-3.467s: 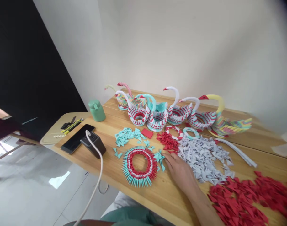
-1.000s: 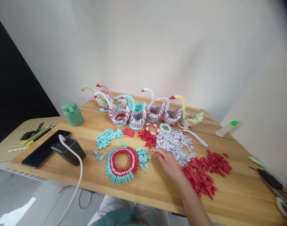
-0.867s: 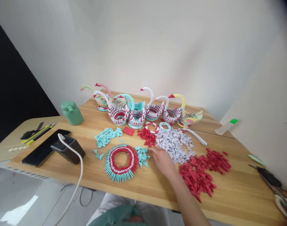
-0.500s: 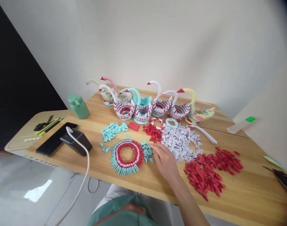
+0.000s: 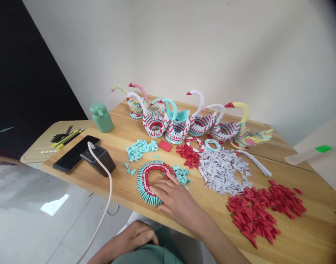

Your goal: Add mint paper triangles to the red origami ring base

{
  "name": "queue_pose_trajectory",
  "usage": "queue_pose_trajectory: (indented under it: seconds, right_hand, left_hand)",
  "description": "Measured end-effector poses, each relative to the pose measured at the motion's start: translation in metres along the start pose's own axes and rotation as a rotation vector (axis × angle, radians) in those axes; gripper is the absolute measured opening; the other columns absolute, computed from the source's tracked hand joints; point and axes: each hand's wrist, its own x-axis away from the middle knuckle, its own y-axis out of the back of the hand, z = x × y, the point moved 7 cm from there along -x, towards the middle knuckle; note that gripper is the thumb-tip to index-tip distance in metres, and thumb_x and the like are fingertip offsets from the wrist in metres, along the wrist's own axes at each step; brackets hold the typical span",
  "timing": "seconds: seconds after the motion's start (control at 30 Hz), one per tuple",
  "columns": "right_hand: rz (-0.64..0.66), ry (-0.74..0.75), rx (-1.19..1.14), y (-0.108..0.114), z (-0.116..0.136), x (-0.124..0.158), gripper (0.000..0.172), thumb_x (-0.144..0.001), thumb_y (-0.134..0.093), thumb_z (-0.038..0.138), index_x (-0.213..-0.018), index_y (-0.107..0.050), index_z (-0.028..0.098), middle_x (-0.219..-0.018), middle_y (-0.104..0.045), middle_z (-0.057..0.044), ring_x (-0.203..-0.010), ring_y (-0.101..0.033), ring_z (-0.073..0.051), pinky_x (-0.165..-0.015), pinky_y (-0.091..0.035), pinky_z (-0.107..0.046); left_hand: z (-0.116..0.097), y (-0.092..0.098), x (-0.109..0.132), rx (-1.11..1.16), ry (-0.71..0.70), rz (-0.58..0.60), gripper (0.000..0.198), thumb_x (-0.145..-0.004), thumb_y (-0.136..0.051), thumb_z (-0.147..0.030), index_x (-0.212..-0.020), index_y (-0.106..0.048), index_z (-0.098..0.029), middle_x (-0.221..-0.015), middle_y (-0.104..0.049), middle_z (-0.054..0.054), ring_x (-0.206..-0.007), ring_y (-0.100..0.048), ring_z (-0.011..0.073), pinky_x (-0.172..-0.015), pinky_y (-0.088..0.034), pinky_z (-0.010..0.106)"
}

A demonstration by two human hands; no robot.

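My right hand (image 5: 174, 200) lies flat with fingers stretched out over the right part of a flat paper ring (image 5: 147, 178) made of teal, white and red folded pieces. It holds nothing. My left hand (image 5: 134, 234) rests below the table edge on my green-clad lap, fingers loosely curled, with nothing visible in it. Close to the ring lie small teal pieces (image 5: 182, 174), a teal pile (image 5: 140, 148), a small red pile (image 5: 188, 154), a white pile (image 5: 223, 170) and a large red pile (image 5: 261, 211).
Several paper swans (image 5: 181, 121) stand in a row at the back of the wooden table (image 5: 294, 234). A green bottle (image 5: 101, 117), a phone (image 5: 74, 157) and a dark charger (image 5: 100, 159) with a white cable (image 5: 105, 205) sit at the left. Pens and scissors (image 5: 65, 135) lie on a side table.
My right hand has moved left from beside the white and red piles onto the ring. My left hand has come into view at my lap. The view has shifted.
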Motion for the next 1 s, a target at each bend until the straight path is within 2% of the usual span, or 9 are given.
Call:
queue_pose_trajectory:
  seconds: [0.1,0.2,0.3,0.4,0.5,0.6,0.73,0.87,1.0]
  right_hand:
    - [-0.003,0.017,0.016,0.003,0.002,-0.002,0.050,-0.086,-0.070,0.017,-0.133,-0.052,0.022,-0.119,-0.069,-0.007,-0.114,-0.062,-0.022,-0.116,-0.031,-0.048]
    - [-0.049,0.025,0.044,0.016,0.005,-0.001,0.049,-0.089,-0.065,0.015,-0.135,-0.050,0.021,-0.120,-0.069,-0.007,-0.115,-0.061,-0.021,-0.116,-0.032,-0.048]
    - [-0.149,0.035,0.109,0.035,0.015,0.002,0.048,-0.093,-0.056,0.010,-0.139,-0.047,0.018,-0.122,-0.068,-0.011,-0.114,-0.062,-0.023,-0.114,-0.035,-0.052]
    - [-0.235,0.053,0.165,0.051,0.030,0.007,0.046,-0.095,-0.049,0.008,-0.140,-0.047,0.015,-0.121,-0.070,-0.013,-0.107,-0.065,-0.025,-0.112,-0.039,-0.054]
    - [-0.284,0.054,0.199,0.059,0.038,0.013,0.045,-0.095,-0.049,0.010,-0.140,-0.048,0.013,-0.123,-0.069,-0.015,-0.113,-0.064,-0.028,-0.111,-0.040,-0.055]
    - [-0.331,0.054,0.222,0.064,0.037,0.019,0.046,-0.094,-0.048,0.009,-0.140,-0.047,0.012,-0.124,-0.068,-0.016,-0.116,-0.063,-0.029,-0.112,-0.039,-0.057]
    - [-0.313,0.028,0.200,0.065,0.030,0.027,0.053,-0.093,-0.048,0.007,-0.145,-0.040,0.013,-0.128,-0.066,-0.016,-0.121,-0.060,-0.029,-0.113,-0.037,-0.058]
    - [-0.298,0.055,0.198,0.065,0.040,0.033,0.056,-0.092,-0.049,0.007,-0.147,-0.037,0.010,-0.131,-0.064,-0.017,-0.125,-0.056,-0.030,-0.115,-0.033,-0.058]
    - [-0.228,0.093,0.151,0.061,0.051,0.032,0.056,-0.094,-0.051,0.011,-0.147,-0.037,0.009,-0.128,-0.066,-0.016,-0.122,-0.057,-0.029,-0.117,-0.032,-0.055]
  left_hand:
    - [-0.025,0.021,0.013,-0.141,-0.096,-0.039,0.051,-0.100,-0.037,-0.049,-0.095,-0.078,-0.018,-0.094,-0.074,0.011,-0.092,-0.066,0.0249,-0.087,-0.044,0.031]
    - [-0.041,0.036,0.029,-0.057,-0.180,-0.150,0.055,-0.097,-0.040,-0.055,-0.086,-0.077,-0.016,-0.084,-0.073,0.013,-0.083,-0.067,0.0253,-0.081,-0.046,0.031]
    - [-0.036,0.044,0.026,0.172,-0.211,-0.284,0.047,-0.094,-0.051,-0.052,-0.080,-0.076,-0.015,-0.075,-0.070,0.010,-0.075,-0.064,0.0212,-0.075,-0.046,0.028]
    - [-0.024,0.045,0.008,0.543,-0.204,-0.385,0.020,-0.090,-0.064,-0.037,-0.099,-0.072,-0.021,-0.076,-0.069,0.005,-0.076,-0.063,0.0173,-0.077,-0.048,0.027]
    - [-0.030,0.039,-0.014,0.778,-0.230,-0.341,0.019,-0.086,-0.071,-0.027,-0.103,-0.068,-0.020,-0.090,-0.070,0.006,-0.087,-0.065,0.0182,-0.083,-0.050,0.031]
    - [-0.042,0.031,-0.030,0.840,-0.244,-0.248,0.013,-0.088,-0.068,-0.024,-0.099,-0.067,-0.016,-0.084,-0.068,0.006,-0.080,-0.066,0.0162,-0.076,-0.052,0.027]
    - [-0.048,0.026,-0.043,0.858,-0.250,-0.252,0.022,-0.087,-0.069,-0.023,-0.108,-0.068,-0.018,-0.093,-0.070,0.006,-0.077,-0.066,0.0137,-0.071,-0.052,0.024]
    - [-0.053,0.017,-0.056,0.880,-0.181,-0.252,0.035,-0.081,-0.076,-0.032,-0.111,-0.069,-0.017,-0.106,-0.071,0.008,-0.102,-0.066,0.0217,-0.094,-0.049,0.033]
    - [-0.061,-0.001,-0.071,0.883,-0.037,-0.094,0.037,-0.087,-0.068,-0.032,-0.120,-0.065,-0.016,-0.105,-0.072,0.006,-0.109,-0.065,0.0263,-0.099,-0.045,0.043]
